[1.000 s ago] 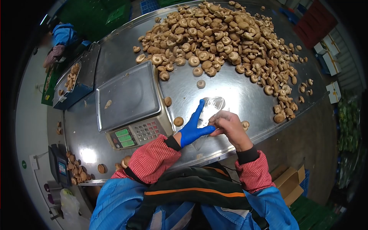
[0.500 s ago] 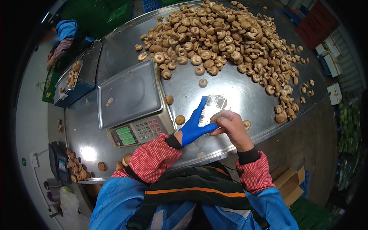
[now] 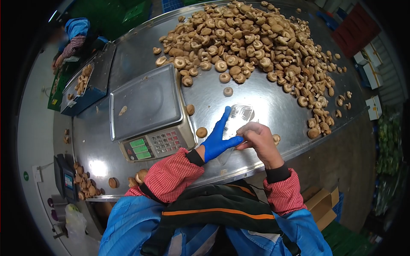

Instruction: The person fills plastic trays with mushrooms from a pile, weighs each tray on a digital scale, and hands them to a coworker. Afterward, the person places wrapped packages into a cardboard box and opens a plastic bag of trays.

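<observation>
In the head view, my left hand (image 3: 218, 138) wears a blue glove, its fingers stretched out and its thumb spread toward the right. My right hand (image 3: 259, 141) is bare. Its thumb and index finger are pinched together right at the gloved thumb's tip; whatever lies between them is too small to make out. Just beyond both hands a clear plastic tray (image 3: 244, 112) lies on the metal table (image 3: 205, 99), partly covered by them. One shiitake mushroom (image 3: 201, 132) sits left of the glove, and another (image 3: 276, 139) shows beside my right hand.
A weighing scale (image 3: 145, 102) with green displays stands at left. The big shiitake pile (image 3: 247, 40) covers the table's far side. Further left are a metal box (image 3: 87, 91) holding mushrooms and another person (image 3: 74, 40). A cardboard box (image 3: 322, 205) is on the floor at right.
Both hands keep nearly the same pose, with the pinch still at the gloved thumb. The whole view has shifted slightly.
</observation>
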`<state>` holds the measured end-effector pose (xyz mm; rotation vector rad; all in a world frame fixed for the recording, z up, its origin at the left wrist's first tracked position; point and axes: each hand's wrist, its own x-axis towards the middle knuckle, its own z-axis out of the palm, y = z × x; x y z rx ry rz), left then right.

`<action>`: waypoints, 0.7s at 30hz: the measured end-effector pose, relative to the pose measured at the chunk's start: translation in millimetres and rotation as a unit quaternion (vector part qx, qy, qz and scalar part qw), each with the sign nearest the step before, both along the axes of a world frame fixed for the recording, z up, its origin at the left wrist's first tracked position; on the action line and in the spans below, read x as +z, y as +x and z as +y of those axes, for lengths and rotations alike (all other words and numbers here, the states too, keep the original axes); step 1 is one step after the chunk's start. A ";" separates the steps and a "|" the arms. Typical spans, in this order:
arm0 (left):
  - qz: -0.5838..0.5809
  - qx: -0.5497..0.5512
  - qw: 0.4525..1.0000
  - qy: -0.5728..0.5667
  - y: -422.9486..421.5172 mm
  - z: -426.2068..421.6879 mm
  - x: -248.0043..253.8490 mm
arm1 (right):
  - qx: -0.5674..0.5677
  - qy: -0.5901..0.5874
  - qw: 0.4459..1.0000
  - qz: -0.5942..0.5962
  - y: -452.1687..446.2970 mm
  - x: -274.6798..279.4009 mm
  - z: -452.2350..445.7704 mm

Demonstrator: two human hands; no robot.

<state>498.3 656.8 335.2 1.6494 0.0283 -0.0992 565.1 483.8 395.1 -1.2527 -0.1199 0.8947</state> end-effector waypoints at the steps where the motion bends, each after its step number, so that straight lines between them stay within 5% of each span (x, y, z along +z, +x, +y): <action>1: 0.002 0.000 1.000 0.003 0.1 -0.2 0.8 | -0.002 -0.001 1.000 0.000 0.0 0.6 0.2; 12: 0.030 0.104 0.994 0.014 0.2 10.3 11.0 | -0.065 -0.068 0.989 -0.116 7.4 21.6 -29.6; 15: 0.017 0.203 0.979 0.012 1.0 32.0 19.2 | -0.028 -0.297 0.901 -0.316 11.6 33.5 -51.9; 18: -0.037 0.233 0.972 0.013 7.1 45.3 46.8 | 0.040 -0.402 0.764 -0.502 0.3 62.3 -53.9; 21: -0.062 0.192 0.979 -0.010 4.6 44.9 74.7 | 0.015 -0.435 0.709 -0.555 -7.5 68.2 -52.4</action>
